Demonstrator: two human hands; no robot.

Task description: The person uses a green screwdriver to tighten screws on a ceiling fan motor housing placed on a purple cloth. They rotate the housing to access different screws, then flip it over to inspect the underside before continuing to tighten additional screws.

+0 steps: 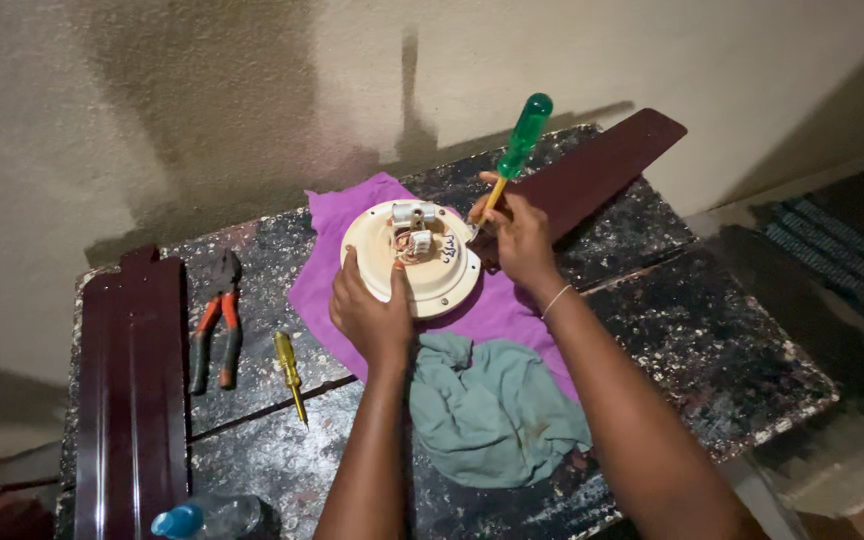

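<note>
A round cream fan motor housing (442,280) with exposed wiring at its centre lies on a purple cloth (352,215) on a dark, paint-chipped table (702,340). My left hand (370,312) grips the housing's near-left rim. In my right hand (518,235) is a green-handled screwdriver (522,140), whose tip meets the housing's right edge. A dark brown fan blade (602,165) extends from the housing toward the far right.
A teal rag (492,410) lies just in front of the housing. Orange-handled pliers (215,320) and a small yellow screwdriver (289,372) rest at left. Stacked brown fan blades (132,390) lie along the left edge. A bottle with a blue cap (202,520) stands at the near edge.
</note>
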